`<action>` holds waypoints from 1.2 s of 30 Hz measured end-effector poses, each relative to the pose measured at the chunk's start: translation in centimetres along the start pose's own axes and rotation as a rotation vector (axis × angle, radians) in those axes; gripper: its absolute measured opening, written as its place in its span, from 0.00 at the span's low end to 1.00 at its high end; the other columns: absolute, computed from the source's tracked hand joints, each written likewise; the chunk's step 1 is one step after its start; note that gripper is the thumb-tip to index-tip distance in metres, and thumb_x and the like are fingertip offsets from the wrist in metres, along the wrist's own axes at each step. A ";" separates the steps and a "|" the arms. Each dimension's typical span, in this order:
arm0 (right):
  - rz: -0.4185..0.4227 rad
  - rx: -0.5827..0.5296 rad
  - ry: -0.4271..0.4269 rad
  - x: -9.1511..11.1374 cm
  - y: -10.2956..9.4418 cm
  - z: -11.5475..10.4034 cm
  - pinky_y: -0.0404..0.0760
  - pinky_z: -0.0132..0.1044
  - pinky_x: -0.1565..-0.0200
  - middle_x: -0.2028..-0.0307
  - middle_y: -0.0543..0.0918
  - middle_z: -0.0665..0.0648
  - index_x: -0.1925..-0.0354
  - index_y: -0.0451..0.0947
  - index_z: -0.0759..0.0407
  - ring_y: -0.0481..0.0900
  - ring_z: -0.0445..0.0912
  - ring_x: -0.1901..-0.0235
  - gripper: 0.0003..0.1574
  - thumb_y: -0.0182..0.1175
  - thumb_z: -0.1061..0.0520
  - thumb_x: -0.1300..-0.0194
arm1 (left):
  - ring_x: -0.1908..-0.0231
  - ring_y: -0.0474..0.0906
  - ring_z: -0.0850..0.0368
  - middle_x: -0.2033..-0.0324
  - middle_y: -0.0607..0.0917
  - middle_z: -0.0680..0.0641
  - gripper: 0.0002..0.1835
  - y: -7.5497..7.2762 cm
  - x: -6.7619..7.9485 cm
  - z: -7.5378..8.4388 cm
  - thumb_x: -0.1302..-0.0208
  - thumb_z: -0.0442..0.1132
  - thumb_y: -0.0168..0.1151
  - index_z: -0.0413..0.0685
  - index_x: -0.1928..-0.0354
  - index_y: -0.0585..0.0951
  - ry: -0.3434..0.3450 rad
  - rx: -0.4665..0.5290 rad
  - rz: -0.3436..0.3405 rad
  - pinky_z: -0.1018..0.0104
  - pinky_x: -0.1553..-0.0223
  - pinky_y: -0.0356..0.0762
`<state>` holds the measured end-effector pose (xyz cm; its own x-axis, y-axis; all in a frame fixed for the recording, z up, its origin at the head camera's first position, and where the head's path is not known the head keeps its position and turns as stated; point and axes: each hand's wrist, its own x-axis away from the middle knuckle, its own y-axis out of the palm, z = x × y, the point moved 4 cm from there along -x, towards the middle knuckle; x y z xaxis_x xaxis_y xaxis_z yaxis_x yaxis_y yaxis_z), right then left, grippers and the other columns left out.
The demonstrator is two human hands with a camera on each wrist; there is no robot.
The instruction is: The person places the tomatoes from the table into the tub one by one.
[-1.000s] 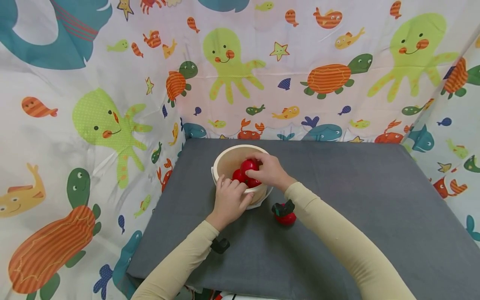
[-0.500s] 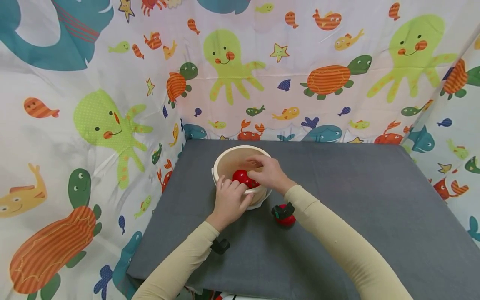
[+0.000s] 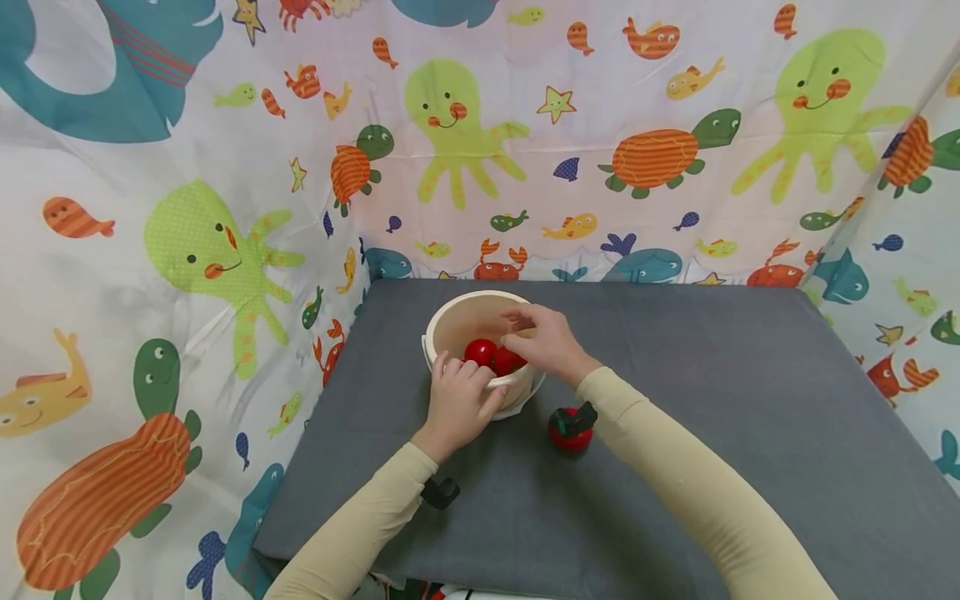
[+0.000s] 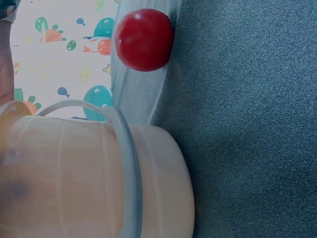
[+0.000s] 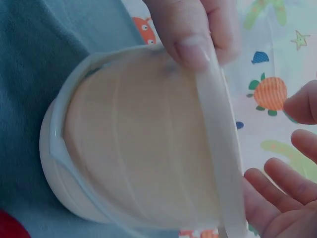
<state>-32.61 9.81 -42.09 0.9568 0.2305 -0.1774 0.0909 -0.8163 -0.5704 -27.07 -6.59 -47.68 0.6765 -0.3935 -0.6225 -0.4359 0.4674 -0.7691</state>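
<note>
A cream bucket (image 3: 468,318) with a white handle (image 4: 130,173) stands on the table. My left hand (image 3: 460,402) grips its near rim, the thumb (image 5: 193,49) pressed on the outside and the fingers over the edge. Round, shiny red tomatoes (image 3: 481,352) lie inside, partly hidden by the left fingers. At the bucket's right rim is my right hand (image 3: 551,340), its fingers loosely bent and holding nothing; the right wrist view shows its fingers (image 5: 275,196) spread apart. Another tomato (image 4: 143,39) sits on the table, right of the bucket and below my right wrist.
Dark grey cloth covers the table (image 3: 712,400). A white curtain (image 3: 585,83) printed with sea animals hangs behind it and at both sides. Black wrist cameras show under the left wrist (image 3: 440,492) and the right wrist, the latter overlapping the loose tomato.
One second ago my right hand held a tomato in the bucket's mouth. It has let go, and the tomato lies lower among the others. The right hand has shifted slightly right; the left stays put.
</note>
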 end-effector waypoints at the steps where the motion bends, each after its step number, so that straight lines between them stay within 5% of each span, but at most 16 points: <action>1: 0.017 0.004 -0.012 0.0 -0.4 0.1 0.85 0.53 0.45 0.42 0.84 0.62 0.40 0.79 0.55 0.83 0.57 0.45 0.28 0.64 0.54 0.39 | 0.62 0.78 0.48 0.70 0.86 0.46 0.13 0.0 0.0 0.0 0.33 0.52 0.61 0.50 0.66 0.84 -0.001 -0.001 0.002 0.35 0.35 0.68; 9: 0.132 0.053 -0.007 0.5 -4.8 1.0 0.86 0.55 0.47 0.42 0.84 0.63 0.38 0.77 0.57 0.83 0.57 0.44 0.28 0.64 0.53 0.35 | 0.62 0.79 0.47 0.70 0.86 0.46 0.13 -0.2 0.0 0.1 0.33 0.51 0.60 0.51 0.66 0.84 -0.008 0.014 -0.005 0.34 0.35 0.68; 23: 0.148 0.054 0.121 4.6 -10.2 6.3 0.81 0.60 0.41 0.35 0.78 0.65 0.32 0.71 0.56 0.77 0.60 0.38 0.31 0.60 0.46 0.29 | 0.62 0.78 0.48 0.70 0.85 0.46 0.12 0.2 0.0 -0.1 0.34 0.51 0.60 0.52 0.66 0.84 0.001 0.018 0.008 0.35 0.35 0.67; 29: 0.159 0.019 0.177 6.8 -10.5 9.3 0.87 0.37 0.51 0.35 0.78 0.65 0.31 0.70 0.57 0.80 0.59 0.42 0.32 0.58 0.45 0.27 | 0.63 0.77 0.49 0.71 0.85 0.47 0.12 0.2 -0.1 -0.2 0.35 0.51 0.61 0.52 0.67 0.83 0.021 0.001 0.041 0.38 0.36 0.67; 32: 0.168 -0.016 0.194 8.0 -10.2 10.7 0.85 0.26 0.58 0.36 0.77 0.65 0.31 0.70 0.57 0.82 0.51 0.46 0.32 0.59 0.46 0.27 | 0.63 0.77 0.49 0.71 0.85 0.47 0.12 0.2 -0.1 -0.2 0.35 0.51 0.61 0.52 0.67 0.83 0.019 0.006 0.036 0.38 0.36 0.67; 36: 0.174 -0.052 0.208 9.4 -9.6 12.3 0.86 0.27 0.58 0.36 0.77 0.66 0.31 0.70 0.59 0.80 0.30 0.54 0.32 0.59 0.46 0.27 | 0.62 0.77 0.49 0.70 0.85 0.47 0.12 0.2 -0.1 -0.2 0.34 0.51 0.60 0.52 0.66 0.83 0.002 0.025 0.012 0.37 0.35 0.66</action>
<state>-27.86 26.33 -48.10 0.9950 -0.0249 -0.0970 -0.0706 -0.8613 -0.5031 -27.28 -6.62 -47.81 0.6697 -0.3894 -0.6324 -0.4295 0.4915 -0.7576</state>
